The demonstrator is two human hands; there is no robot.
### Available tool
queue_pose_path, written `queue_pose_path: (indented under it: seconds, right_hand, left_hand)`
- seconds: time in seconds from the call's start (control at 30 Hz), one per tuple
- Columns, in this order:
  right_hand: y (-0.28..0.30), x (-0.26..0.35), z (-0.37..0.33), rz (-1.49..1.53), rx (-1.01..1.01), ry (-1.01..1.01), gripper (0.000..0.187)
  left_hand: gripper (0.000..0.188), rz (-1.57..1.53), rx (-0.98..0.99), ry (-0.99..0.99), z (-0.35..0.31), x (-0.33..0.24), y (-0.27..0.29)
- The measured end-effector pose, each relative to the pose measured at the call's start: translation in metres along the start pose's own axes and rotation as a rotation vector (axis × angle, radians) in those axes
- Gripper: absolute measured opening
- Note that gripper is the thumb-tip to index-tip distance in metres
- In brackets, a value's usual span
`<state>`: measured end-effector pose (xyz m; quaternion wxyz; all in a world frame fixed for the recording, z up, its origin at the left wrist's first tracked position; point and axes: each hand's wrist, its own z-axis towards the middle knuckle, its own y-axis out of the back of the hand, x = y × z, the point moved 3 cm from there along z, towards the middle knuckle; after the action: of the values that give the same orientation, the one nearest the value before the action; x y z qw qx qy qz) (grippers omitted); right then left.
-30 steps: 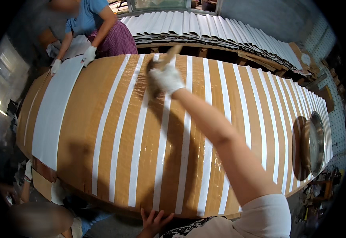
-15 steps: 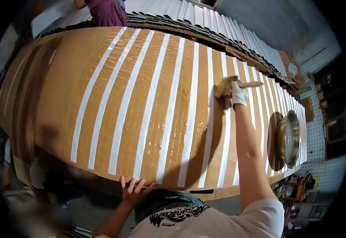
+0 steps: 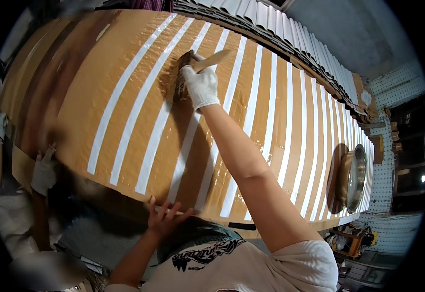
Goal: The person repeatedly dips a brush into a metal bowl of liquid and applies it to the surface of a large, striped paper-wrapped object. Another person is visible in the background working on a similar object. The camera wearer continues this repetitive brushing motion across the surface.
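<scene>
My right hand (image 3: 201, 86), in a white glove, grips a wide brush (image 3: 215, 59) by its pale wooden handle. Its dark bristles press on a large brown sheet (image 3: 93, 82) striped with white strips (image 3: 289, 97). Around the brush and toward the left, the brown surface looks wet and glossy. At the sheet's near edge rests my bare left hand (image 3: 166, 216), fingers spread and holding nothing. A metal basin (image 3: 345, 180) stands on the right end of the sheet; what is in it is hard to make out.
On the left, a co-worker's gloved hands (image 3: 43, 177) are at the table's near edge, beside a blurred dark band across the sheet. Plaid cloth of another person (image 3: 146, 4) shows at the far edge. Pale corrugated sheets (image 3: 271, 19) lie stacked beyond the table. A cluttered shelf (image 3: 351, 243) stands lower right.
My right hand has swept the brush left and somewhat farther away across the stripes. The left hand stays at the near edge. The co-worker's gloved hands now show more clearly at left.
</scene>
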<state>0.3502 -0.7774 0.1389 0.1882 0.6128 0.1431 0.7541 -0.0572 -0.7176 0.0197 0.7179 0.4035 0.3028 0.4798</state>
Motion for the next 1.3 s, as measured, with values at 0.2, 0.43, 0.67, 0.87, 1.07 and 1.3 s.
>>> queue_pose_path:
  seconds: [0.2,0.43,0.67,0.87,1.07,1.3]
  right_hand:
    - [0.13,-0.068,-0.046,0.156,-0.134,-0.233,0.049]
    - [0.306,-0.131,-0.128,0.182,-0.476,-0.341,0.051]
    - [0.227,-0.041,-0.097,0.209,-0.187,-0.14,0.044]
    - [0.023,0.044,-0.096,0.024,-0.017,0.149,0.052]
    - [0.04,0.007,-0.135,0.126,0.054,-0.21,0.051]
    - [0.242,-0.092,-0.21,0.362,-0.21,-0.292,0.066]
  left_hand:
    - [0.037,0.024,-0.064,-0.015,-0.003,0.003,-0.001]
    - [0.048,-0.013,-0.051,-0.009,0.0,0.007,0.005]
    - [0.05,-0.089,-0.078,0.06,0.001,0.0,0.006]
    - [0.051,-0.147,0.057,0.001,0.005,0.0,0.009]
    - [0.056,-0.077,-0.105,0.0,0.0,0.006,0.006]
    - [0.057,-0.174,-0.063,0.042,0.003,0.006,0.015]
